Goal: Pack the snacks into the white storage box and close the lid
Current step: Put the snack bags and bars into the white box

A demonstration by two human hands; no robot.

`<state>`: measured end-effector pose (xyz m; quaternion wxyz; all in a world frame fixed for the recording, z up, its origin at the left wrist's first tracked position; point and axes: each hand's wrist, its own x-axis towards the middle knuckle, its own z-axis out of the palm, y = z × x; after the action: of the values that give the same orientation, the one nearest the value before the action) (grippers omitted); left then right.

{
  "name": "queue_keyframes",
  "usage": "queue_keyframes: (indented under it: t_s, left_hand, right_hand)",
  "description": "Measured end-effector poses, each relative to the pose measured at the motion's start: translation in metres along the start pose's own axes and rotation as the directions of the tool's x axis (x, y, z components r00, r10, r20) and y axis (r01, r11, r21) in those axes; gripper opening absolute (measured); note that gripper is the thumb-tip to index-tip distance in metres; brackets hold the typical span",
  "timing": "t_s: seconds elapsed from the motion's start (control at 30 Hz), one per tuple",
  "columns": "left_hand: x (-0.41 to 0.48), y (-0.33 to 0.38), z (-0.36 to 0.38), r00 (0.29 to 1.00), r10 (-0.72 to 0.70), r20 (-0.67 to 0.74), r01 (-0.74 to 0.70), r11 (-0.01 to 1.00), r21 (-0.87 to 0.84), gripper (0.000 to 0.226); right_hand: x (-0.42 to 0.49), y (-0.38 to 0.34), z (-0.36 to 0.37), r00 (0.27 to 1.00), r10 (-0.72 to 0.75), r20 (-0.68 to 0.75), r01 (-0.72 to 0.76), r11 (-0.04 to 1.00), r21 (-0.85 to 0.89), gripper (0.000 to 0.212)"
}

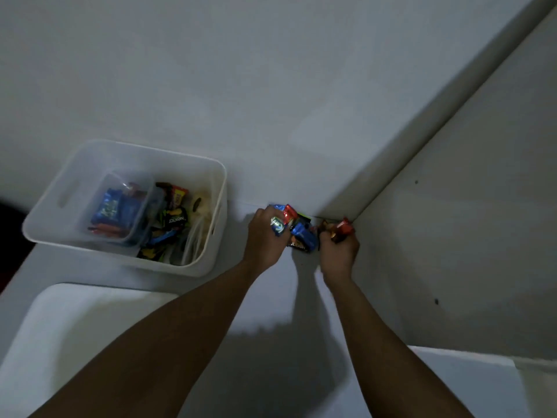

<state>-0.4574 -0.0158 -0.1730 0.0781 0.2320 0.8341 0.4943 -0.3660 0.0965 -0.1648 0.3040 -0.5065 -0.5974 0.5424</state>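
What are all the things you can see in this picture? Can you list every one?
white storage box: one, white, on the left, no lid on it
clear tub: one, see-through, inside the box, blue packets in it
snacks in the box: many, mixed colours, beside the tub
loose snacks: several, blue, red and dark, in the corner by the wall
white rounded piece: one, white, in front of the box; may be the lid, cannot tell
white panel: one, white, bottom right
white surface: one, white, under everything
wall: one, white, on the right
left hand: one, grips packets from the loose snacks
right hand: one, grips red and brown packets from the same pile
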Motion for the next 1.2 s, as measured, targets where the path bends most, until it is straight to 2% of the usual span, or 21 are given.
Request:
queue_keyframes:
  t_s: [0.13,0.27,0.37,0.43,0.53,0.6,0.73,0.8,0.87,0.97,1.0,1.13,1.2]
  left_hand:
    - [0.007,0.043,-0.039,0.990,0.075,-0.123,-0.087,0.992,-0.095,0.027]
    - [0.020,0.067,-0.097,0.961,0.087,-0.263,-0.117,0.988,-0.103,0.028]
    - [0.021,0.053,-0.147,0.936,0.046,-0.348,-0.098,0.986,-0.135,0.025]
    - [0.018,0.035,-0.179,0.917,0.048,-0.397,-0.094,0.991,-0.098,0.025]
    - [0.014,0.006,-0.215,0.889,-0.006,-0.458,-0.027,0.997,-0.067,0.027]
    - [0.012,-0.009,-0.230,0.895,-0.070,-0.441,0.052,0.997,-0.053,0.028]
    - [0.007,-0.028,-0.248,0.896,-0.328,-0.300,0.288,0.942,-0.169,0.040]
    - [0.009,-0.039,-0.250,0.889,-0.396,-0.229,0.348,0.911,-0.224,0.045]
    - [0.012,-0.046,-0.252,0.895,-0.427,-0.130,0.377,0.878,-0.295,0.052]
    - [0.017,-0.049,-0.254,0.898,-0.438,-0.027,0.411,0.861,-0.301,0.058]
    - [0.019,-0.048,-0.254,0.897,-0.441,-0.011,0.419,0.860,-0.292,0.060]
    - [0.024,-0.043,-0.250,0.879,-0.476,-0.010,0.462,0.858,-0.226,0.064]
    - [0.027,-0.041,-0.243,0.885,-0.465,-0.006,0.454,0.867,-0.205,0.058]
  right_hand:
    - [-0.012,-0.065,0.017,0.997,-0.004,0.081,-0.009,0.988,0.153,0.023]
    - [-0.041,-0.123,0.048,0.949,-0.037,0.312,-0.028,0.979,0.203,0.019]
    - [-0.075,-0.149,0.082,0.893,-0.066,0.444,-0.042,0.972,0.230,0.016]
    - [-0.098,-0.157,0.105,0.864,-0.068,0.500,-0.055,0.972,0.226,0.016]
    - [-0.126,-0.157,0.139,0.825,-0.026,0.564,-0.066,0.988,0.142,0.016]
    - [-0.139,-0.153,0.157,0.818,0.017,0.575,-0.070,0.995,0.070,0.015]
    - [-0.148,-0.138,0.186,0.825,0.127,0.550,-0.136,0.990,-0.025,0.016]
    - [-0.155,-0.136,0.193,0.826,0.181,0.534,-0.201,0.979,-0.021,0.012]
    - [-0.159,-0.140,0.196,0.794,0.204,0.573,-0.249,0.969,-0.001,0.034]
    - [-0.158,-0.149,0.199,0.718,0.236,0.655,-0.278,0.960,-0.041,0.089]
    - [-0.155,-0.148,0.201,0.718,0.239,0.654,-0.270,0.961,-0.055,0.096]
    - [-0.142,-0.148,0.194,0.791,0.229,0.567,-0.247,0.968,-0.047,0.063]
    - [-0.137,-0.146,0.188,0.792,0.219,0.569,-0.236,0.971,-0.045,0.065]
